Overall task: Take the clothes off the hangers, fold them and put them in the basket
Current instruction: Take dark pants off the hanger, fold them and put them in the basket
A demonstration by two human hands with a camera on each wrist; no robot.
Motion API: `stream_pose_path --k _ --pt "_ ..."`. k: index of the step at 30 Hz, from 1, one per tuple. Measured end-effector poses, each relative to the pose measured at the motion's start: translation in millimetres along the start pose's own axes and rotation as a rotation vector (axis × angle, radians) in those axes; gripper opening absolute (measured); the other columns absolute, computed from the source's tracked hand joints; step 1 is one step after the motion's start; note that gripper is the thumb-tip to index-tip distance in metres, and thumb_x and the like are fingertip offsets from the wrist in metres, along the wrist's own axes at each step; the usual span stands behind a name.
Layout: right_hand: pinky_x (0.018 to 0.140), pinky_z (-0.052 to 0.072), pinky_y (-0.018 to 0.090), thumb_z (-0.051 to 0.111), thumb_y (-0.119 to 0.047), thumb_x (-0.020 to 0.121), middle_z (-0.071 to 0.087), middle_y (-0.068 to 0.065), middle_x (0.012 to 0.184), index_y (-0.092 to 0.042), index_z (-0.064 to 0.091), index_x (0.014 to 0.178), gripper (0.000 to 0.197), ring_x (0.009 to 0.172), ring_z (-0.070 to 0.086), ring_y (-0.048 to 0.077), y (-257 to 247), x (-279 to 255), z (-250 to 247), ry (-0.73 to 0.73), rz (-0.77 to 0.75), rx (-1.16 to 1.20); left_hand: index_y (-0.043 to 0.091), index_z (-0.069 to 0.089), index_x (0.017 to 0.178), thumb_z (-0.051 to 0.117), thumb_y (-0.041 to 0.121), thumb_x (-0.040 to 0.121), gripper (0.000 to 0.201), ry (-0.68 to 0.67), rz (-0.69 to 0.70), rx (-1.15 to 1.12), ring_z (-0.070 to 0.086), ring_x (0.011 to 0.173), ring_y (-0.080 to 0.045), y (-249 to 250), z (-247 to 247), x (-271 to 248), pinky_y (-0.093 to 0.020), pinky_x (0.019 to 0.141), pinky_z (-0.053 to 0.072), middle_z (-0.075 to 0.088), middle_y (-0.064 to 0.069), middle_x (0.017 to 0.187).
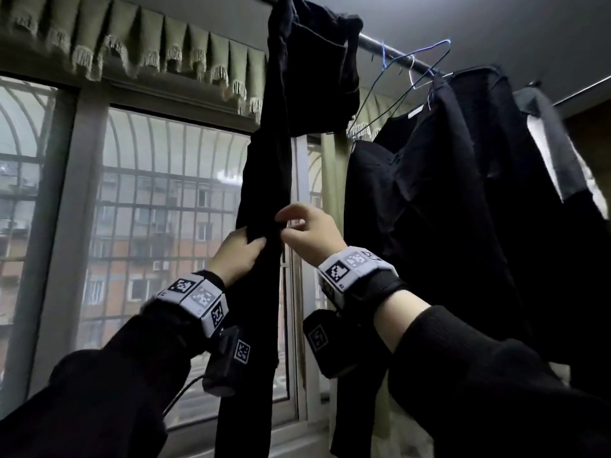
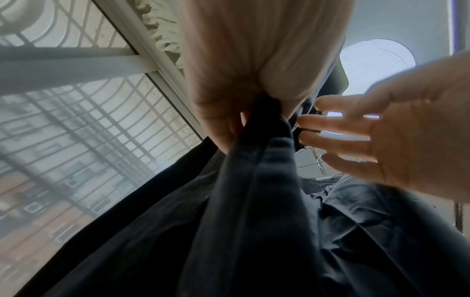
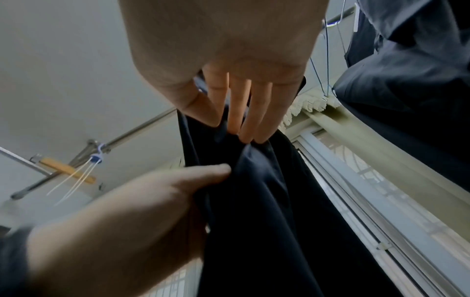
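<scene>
A long black garment (image 1: 267,180), seemingly trousers, is draped over the metal rail (image 1: 390,49) and hangs down in front of the window. My left hand (image 1: 253,241) grips its hanging part about halfway down, fingers and thumb curled round the bunched cloth (image 2: 254,191). My right hand (image 1: 285,226) is just right of it at the same height. Its straight fingers (image 3: 244,120) touch the fabric (image 3: 267,201) and hold nothing. In the right wrist view my left hand (image 3: 178,186) clutches the cloth's edge. No basket is in view.
An empty wire hanger (image 1: 410,81) hangs on the rail to the right. Beyond it more black clothes (image 1: 446,193) hang on hangers, with a grey and white garment (image 1: 549,137) at the far right. A barred window (image 1: 148,209) and a fringed green valance (image 1: 132,44) lie behind.
</scene>
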State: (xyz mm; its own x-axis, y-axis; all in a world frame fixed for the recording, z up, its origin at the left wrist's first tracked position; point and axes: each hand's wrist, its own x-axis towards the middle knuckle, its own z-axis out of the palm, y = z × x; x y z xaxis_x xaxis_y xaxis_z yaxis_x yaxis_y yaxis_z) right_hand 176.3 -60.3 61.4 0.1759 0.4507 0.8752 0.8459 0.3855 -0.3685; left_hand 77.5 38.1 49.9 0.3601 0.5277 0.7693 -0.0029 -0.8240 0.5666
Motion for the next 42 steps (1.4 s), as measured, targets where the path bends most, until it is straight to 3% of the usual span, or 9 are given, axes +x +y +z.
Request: stream_pose_path --k 6,11,14,17,22,28,31,37,42 --pt "0.101 0.046 0.037 0.068 -0.049 0.07 0.054 0.002 0.131 -0.024 0.04 0.137 0.078 0.117 0.055 0.02 -20 61 0 0.111 0.042 -0.15 0.016 0.055 0.088 0.049 0.019 0.093 0.008 -0.192 0.009 -0.054 0.056 0.07 -0.017 -15 16 8 -0.03 0.06 0.043 0.058 0.001 0.076" --pt "0.085 0.055 0.037 0.06 -0.025 0.081 0.069 0.006 0.101 -0.015 0.065 0.102 0.023 0.099 0.065 0.027 -9 90 -13 0.081 0.09 -0.294 0.027 0.056 0.096 0.054 0.028 0.091 0.006 -0.317 0.035 0.085 0.063 0.092 -0.017 -25 18 23 -0.032 0.081 0.05 0.066 0.003 0.096" --pt "0.084 0.056 0.042 0.059 -0.02 0.084 0.064 0.0 0.079 -0.018 0.071 0.095 0.016 0.091 0.066 0.023 8 93 -16 0.054 0.041 -0.224 0.031 0.057 0.097 0.062 0.036 0.067 0.03 -0.352 0.055 0.108 0.061 0.088 -0.008 -8 5 28 -0.027 0.072 0.048 0.064 0.014 0.096" --pt "0.085 0.056 0.038 0.062 -0.021 0.084 0.057 -0.006 0.074 -0.016 0.072 0.099 0.019 0.086 0.066 0.021 25 94 -20 0.034 0.013 -0.23 0.034 0.057 0.099 0.061 0.037 0.064 0.035 -0.268 0.099 0.052 0.06 0.093 -0.009 21 0 39 -0.028 0.073 0.047 0.063 0.016 0.098" --pt "0.081 0.053 0.031 0.061 -0.016 0.085 0.066 0.002 0.083 -0.011 0.072 0.099 0.019 0.084 0.062 0.017 42 98 -19 -0.037 -0.061 -0.249 0.018 0.041 0.133 0.055 0.028 0.09 0.046 0.041 0.197 -0.034 0.059 0.103 -0.02 74 2 85 -0.033 0.068 0.051 0.059 -0.002 0.115" --pt "0.08 0.056 0.036 0.063 -0.011 0.074 0.072 0.014 0.097 -0.01 0.071 0.099 0.026 0.081 0.063 0.015 48 113 -27 -0.144 -0.082 -0.14 0.005 0.055 0.11 0.05 0.036 0.082 0.042 0.165 0.225 0.081 0.061 0.102 -0.033 88 5 113 -0.048 0.075 0.056 0.062 -0.015 0.109" --pt "0.092 0.051 0.042 0.062 -0.027 0.063 0.07 0.011 0.107 -0.008 0.066 0.112 0.052 0.091 0.06 0.012 46 132 -42 0.031 -0.095 0.083 0.003 0.056 0.11 0.048 0.027 0.088 0.034 0.184 0.239 0.057 0.061 0.094 -0.035 76 9 114 -0.048 0.067 0.058 0.061 -0.017 0.106" --pt "0.116 0.021 0.031 0.064 -0.047 0.08 0.018 0.005 0.155 -0.026 0.023 0.148 0.082 0.141 0.025 0.025 -10 183 -78 0.409 -0.176 -0.092 0.017 0.052 0.106 0.04 0.018 0.097 0.015 0.081 0.275 0.087 0.061 0.072 -0.016 53 13 122 -0.028 0.048 0.057 0.058 0.0 0.085" --pt "0.118 0.016 0.046 0.063 -0.062 0.073 -0.006 0.008 0.158 -0.04 0.008 0.148 0.095 0.144 0.008 0.035 -46 201 -64 0.367 -0.133 -0.235 0.01 0.054 0.083 0.045 0.014 0.093 0.015 0.069 0.356 0.218 0.063 0.071 -0.032 50 16 126 -0.045 0.063 0.058 0.062 -0.011 0.077"
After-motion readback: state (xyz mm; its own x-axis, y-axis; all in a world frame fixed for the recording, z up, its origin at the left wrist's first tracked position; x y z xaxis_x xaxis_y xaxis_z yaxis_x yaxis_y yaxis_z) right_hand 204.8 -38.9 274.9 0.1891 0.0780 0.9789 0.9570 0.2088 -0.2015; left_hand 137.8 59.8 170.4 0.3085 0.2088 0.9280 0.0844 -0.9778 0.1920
